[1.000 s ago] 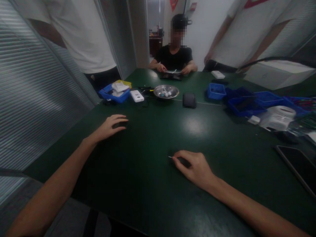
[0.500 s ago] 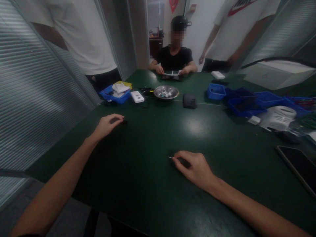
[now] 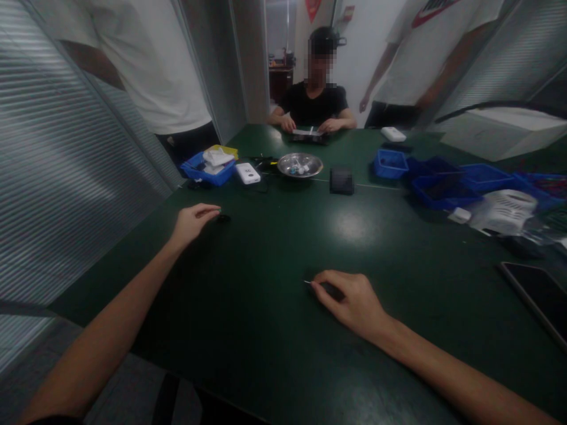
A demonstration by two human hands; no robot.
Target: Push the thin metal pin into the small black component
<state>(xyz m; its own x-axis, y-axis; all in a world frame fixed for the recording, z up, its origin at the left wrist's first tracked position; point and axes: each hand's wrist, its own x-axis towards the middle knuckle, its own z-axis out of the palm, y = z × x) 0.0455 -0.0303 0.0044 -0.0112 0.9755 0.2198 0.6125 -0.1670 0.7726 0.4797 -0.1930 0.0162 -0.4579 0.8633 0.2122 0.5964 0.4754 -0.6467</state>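
My left hand (image 3: 193,221) rests on the dark green table (image 3: 274,330) at the left, its fingers curled together over a small dark object (image 3: 222,218) that shows just past the fingertips. My right hand (image 3: 349,300) lies near the middle of the table, thumb and forefinger pinched on a thin pale pin-like piece (image 3: 306,282) whose tip sticks out to the left.
Farther back stand a metal bowl (image 3: 299,164), a white device (image 3: 247,173), a dark square box (image 3: 341,180) and blue trays (image 3: 208,168) (image 3: 438,186). A dark tablet (image 3: 535,298) lies at the right. One person sits opposite; two stand beside the table.
My left hand has closed from spread fingers to a curled grip on the small dark object and shifted slightly back. My right hand has stayed put.
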